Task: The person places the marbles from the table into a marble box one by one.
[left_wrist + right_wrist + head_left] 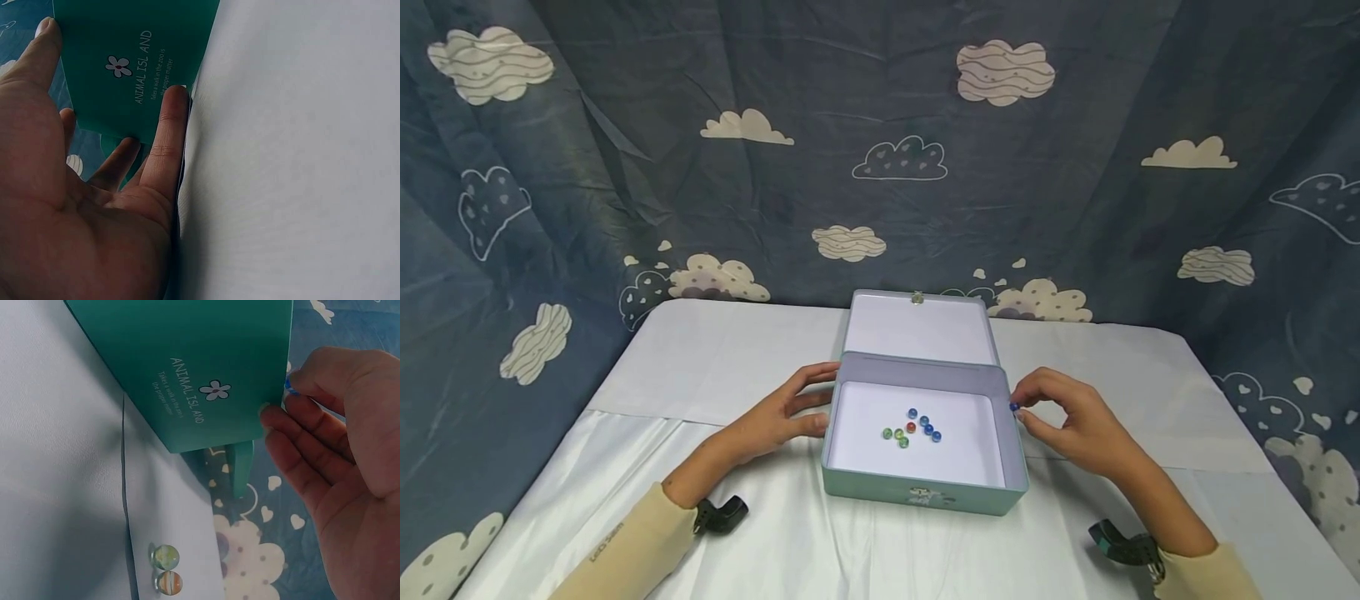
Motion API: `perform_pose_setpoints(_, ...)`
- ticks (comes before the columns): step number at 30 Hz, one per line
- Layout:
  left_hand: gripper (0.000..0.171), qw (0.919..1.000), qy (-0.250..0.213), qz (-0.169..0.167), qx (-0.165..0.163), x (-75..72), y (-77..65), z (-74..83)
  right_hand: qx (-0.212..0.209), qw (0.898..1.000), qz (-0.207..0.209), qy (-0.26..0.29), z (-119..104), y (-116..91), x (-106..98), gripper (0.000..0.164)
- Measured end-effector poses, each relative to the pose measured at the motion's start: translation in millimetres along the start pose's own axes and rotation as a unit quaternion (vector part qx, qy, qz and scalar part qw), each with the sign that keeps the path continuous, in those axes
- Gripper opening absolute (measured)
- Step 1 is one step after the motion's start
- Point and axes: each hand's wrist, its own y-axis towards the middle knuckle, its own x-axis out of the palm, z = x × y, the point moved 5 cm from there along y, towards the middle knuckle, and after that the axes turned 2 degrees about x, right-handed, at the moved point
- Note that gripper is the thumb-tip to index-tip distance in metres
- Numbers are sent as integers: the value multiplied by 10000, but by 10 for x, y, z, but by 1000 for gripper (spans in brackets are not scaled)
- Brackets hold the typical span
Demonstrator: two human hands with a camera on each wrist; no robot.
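A green tin box (pixel 880 486) stands on the white cloth with its lid (pixel 917 329) hinged back. Inside lie several blue marbles (pixel 924 421), a red one (pixel 911 427) and 3 green ones (pixel 887 433). My left hand (pixel 775 421) rests its extended fingers against the box's left side, where "ANIMAL ISLAND" and a flower are printed in the left wrist view. At the right rim, my right hand (pixel 1078 421) pinches a blue marble (pixel 1014 407) between thumb and finger. Other fingertips of that hand touch the right wall (pixel 215 369) in the right wrist view.
On the cloth beyond the box's right side, a green marble (pixel 166 557) and an orange-striped marble (pixel 169 583) lie side by side; the right hand hides them from the head view. A dark blue curtain (pixel 820 200) with clouds surrounds the white-covered table (pixel 760 533).
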Motion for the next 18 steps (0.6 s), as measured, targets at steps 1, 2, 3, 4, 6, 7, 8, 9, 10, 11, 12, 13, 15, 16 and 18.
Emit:
perform_pose_setpoints(1,77,10000,-8,0,1,0,-2,5,-4,10000,3,15,-5,2,2,39)
perform_pose_setpoints(2,77,10000,-24,-4,2,-1,-4,10,-19,10000,1,29,-11,4,3,39)
perform_pose_setpoints(3,77,10000,-40,-8,-7,-1,-5,10,-22,10000,2,28,-14,5,4,39)
perform_pose_setpoints(4,77,10000,-41,-8,-6,-2,-5,13,-11,10000,3,23,-13,5,5,39)
perform_pose_setpoints(6,77,10000,-45,-5,-7,-3,-4,16,-6,10000,-1,8,-15,4,5,39)
perform_pose_setpoints(7,77,10000,-46,-2,-7,-5,-4,14,-5,10000,-8,-3,-19,6,4,39)
perform_pose_setpoints(8,77,10000,-41,2,-9,-7,-3,11,5,10000,-10,-7,-22,7,2,39)
perform_pose_setpoints(9,77,10000,-36,5,-10,-8,-2,7,16,10000,-10,-10,-25,9,0,39)
perform_pose_setpoints(10,77,10000,-36,8,-8,-10,0,5,22,10000,-11,-10,-28,11,-3,40)
perform_pose_setpoints(11,77,10000,-35,8,-9,-10,1,3,19,10000,-10,-14,-31,12,-5,40)
perform_pose_setpoints(12,77,10000,-36,6,-11,-11,2,1,25,10000,-10,-4,-31,13,-7,40)
perform_pose_setpoints(13,77,10000,-41,2,-12,-11,2,1,25,10000,-7,3,-32,13,-8,40)
perform_pose_setpoints(15,77,10000,-45,-5,-16,-9,3,2,29,10000,-5,9,-29,11,-8,40)
perform_pose_setpoints(16,76,10000,-51,-8,-11,-7,2,1,32,10000,-4,9,-28,10,-8,40)
perform_pose_setpoints(18,77,10000,-52,-5,-15,-6,0,2,43,10000,-2,22,-25,9,-7,40)
